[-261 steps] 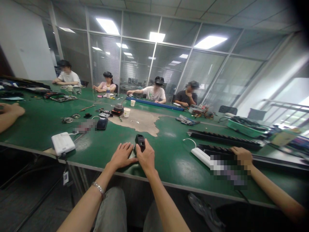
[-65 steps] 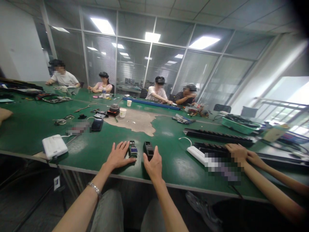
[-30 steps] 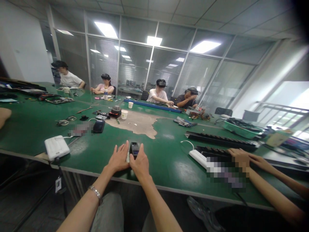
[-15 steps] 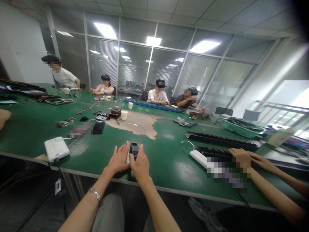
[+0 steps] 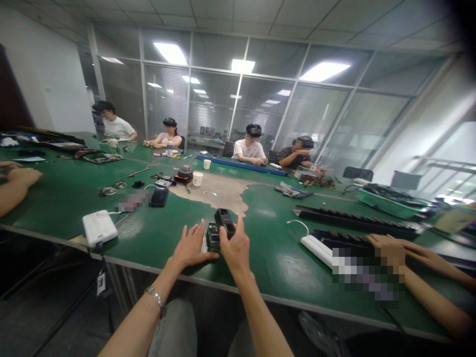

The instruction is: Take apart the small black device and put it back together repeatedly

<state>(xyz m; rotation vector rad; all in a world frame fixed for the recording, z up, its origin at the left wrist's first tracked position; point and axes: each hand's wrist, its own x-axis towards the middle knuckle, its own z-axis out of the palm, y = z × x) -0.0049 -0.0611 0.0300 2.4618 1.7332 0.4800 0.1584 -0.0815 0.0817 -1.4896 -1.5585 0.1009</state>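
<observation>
A small green circuit board [image 5: 213,236] with a pale edge is near the front of the table. My left hand [image 5: 192,246] cradles it from the left, fingers stretched along that side and thumb across the near edge. My right hand [image 5: 237,249] grips a black plastic housing [image 5: 224,216] between thumb and fingers. This housing sits tilted above and to the right of the board, apart from most of it. Fingers partly hide both parts.
A white box with a cable [image 5: 99,228] and a black phone [image 5: 159,197] lie left. Paper cups [image 5: 197,178] stand farther back. At right, a co-worker's hands [image 5: 390,248] rest by a black slotted strip [image 5: 357,221] and a white power strip [image 5: 316,250]. Several people sit across the table.
The black housing has come away from the circuit board, moving up and right with my right hand. The board now shows beside my left hand. The view has shifted slightly.
</observation>
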